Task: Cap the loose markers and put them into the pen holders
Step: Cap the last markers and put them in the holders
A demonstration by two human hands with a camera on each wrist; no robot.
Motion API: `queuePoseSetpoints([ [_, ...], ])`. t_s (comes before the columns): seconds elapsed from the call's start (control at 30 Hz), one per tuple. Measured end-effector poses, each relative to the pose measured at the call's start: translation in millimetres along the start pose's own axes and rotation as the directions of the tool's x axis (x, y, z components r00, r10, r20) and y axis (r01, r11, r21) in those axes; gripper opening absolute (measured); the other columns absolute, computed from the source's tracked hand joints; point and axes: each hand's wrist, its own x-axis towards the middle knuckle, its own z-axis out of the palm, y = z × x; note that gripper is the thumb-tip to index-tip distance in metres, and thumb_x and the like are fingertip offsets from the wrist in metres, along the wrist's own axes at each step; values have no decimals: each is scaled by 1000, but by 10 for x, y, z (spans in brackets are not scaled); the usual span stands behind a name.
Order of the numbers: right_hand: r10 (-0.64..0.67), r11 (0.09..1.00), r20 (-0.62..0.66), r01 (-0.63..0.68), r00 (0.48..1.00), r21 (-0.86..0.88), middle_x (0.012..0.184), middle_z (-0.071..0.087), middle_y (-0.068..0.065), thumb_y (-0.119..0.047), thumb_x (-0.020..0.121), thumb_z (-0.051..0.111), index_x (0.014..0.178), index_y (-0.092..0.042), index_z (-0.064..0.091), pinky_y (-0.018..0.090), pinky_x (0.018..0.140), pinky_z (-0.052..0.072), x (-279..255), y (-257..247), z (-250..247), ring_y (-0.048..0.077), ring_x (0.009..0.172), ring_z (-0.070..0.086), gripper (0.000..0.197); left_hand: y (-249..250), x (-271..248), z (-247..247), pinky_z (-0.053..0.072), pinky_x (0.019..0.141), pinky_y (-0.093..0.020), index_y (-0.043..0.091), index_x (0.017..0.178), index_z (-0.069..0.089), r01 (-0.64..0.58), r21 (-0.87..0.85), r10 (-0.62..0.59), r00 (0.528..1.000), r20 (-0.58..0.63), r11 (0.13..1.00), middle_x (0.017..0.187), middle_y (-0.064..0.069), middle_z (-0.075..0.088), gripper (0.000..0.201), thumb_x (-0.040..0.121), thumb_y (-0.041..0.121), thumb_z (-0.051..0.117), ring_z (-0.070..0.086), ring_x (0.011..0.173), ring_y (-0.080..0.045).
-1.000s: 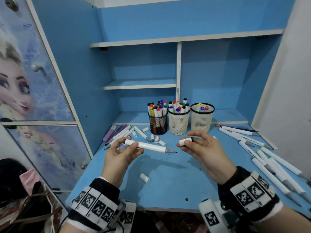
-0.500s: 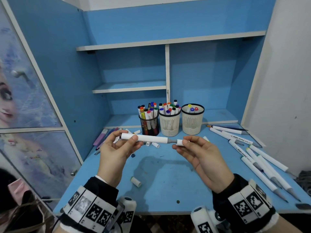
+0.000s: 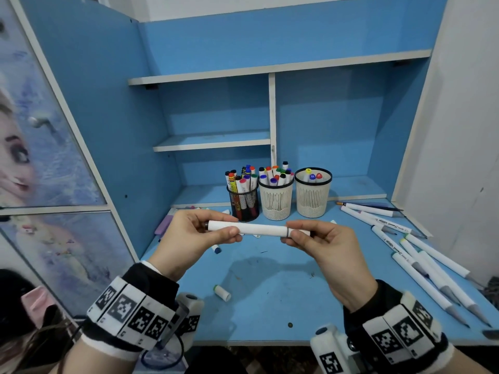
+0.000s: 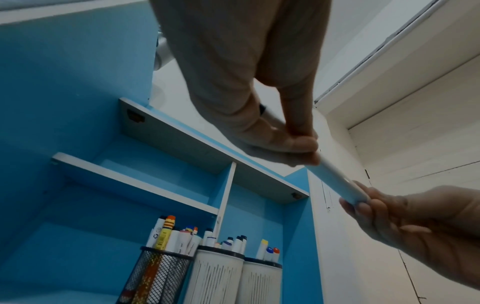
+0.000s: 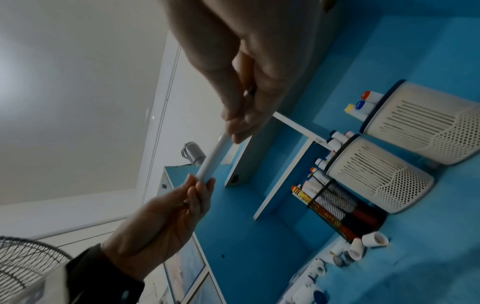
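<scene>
Marker point(image 3: 260, 229) is held level above the blue desk point(image 3: 270, 306), stretched between both hands. Left hand point(image 3: 189, 238) pinches one end, right hand point(image 3: 324, 244) grips the cap end, its fingers curled round it. Three pen holders point(image 3: 276, 201) stand just behind.

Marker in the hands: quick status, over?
Left hand grips marker barrel; right hand pinches cap end. Cap on, held level above desk. Nothing blocking the pen holders.
</scene>
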Motion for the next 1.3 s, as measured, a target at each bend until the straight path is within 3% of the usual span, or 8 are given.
queuePoseSetpoints([
  [0.37,56,995,91,-48,994,-86,77,74,12,6,82,64,93,-6,73,16,69,54,-1,26,26,22,72,73,19,-3,-30,-47,53,60,-15,-5,87,68,40,5,-40,999,-10,999,70,-14,72,12,77,-12,64,71,63,-18],
  [0.47,107,966,204,-53,973,-253,81,74,14,1,83,66,100,-10,72,20,72,55,52,-21,11,19,71,70,22,95,-19,-45,55,62,-18,-7,88,65,18,5,-18,1000,-8,1000,73,-14,73,15,74,-13,66,72,66,-23],
  [0.63,183,858,390,47,903,-512,74,72,5,-15,85,68,97,-21,74,16,55,38,101,-49,83,8,60,46,15,247,71,77,58,65,-25,1,89,62,-41,122,35,998,56,992,73,-13,72,24,69,-8,73,71,67,-26],
  [0.8,205,851,352,12,913,-526,78,74,5,-13,86,66,94,-22,70,27,72,45,262,-85,33,14,75,59,12,128,223,3,53,59,-20,4,92,60,-25,276,-17,989,150,961,71,-9,72,34,66,-6,79,68,63,-16],
  [0.87,188,847,308,5,933,-531,76,74,0,-12,88,64,96,-20,68,22,72,48,371,-110,-20,10,75,62,12,-64,269,-80,51,59,-20,7,90,62,-12,445,-97,971,221,895,74,-8,72,30,67,-2,80,65,62,-11],
  [0.97,120,848,238,25,964,-530,78,73,2,-8,88,63,102,-14,65,14,57,42,557,-191,-92,4,64,60,15,-417,296,-188,52,70,-19,17,85,64,-57,693,-265,899,349,719,82,-2,69,25,70,7,81,62,65,0],
  [1.1,0,865,138,69,990,-497,79,69,9,-1,87,61,117,-5,54,17,52,45,830,-371,-157,10,58,60,31,-764,294,-250,50,76,-19,23,93,67,-146,851,-462,787,409,505,95,5,67,24,73,25,80,64,86,-10],
  [1.3,-119,868,6,107,993,-485,96,66,21,3,86,61,130,-9,39,17,54,51,1231,-602,-263,18,68,63,50,-944,461,-246,49,78,-20,19,93,73,-189,877,-498,761,415,442,84,12,66,16,77,20,74,58,81,-3],
])
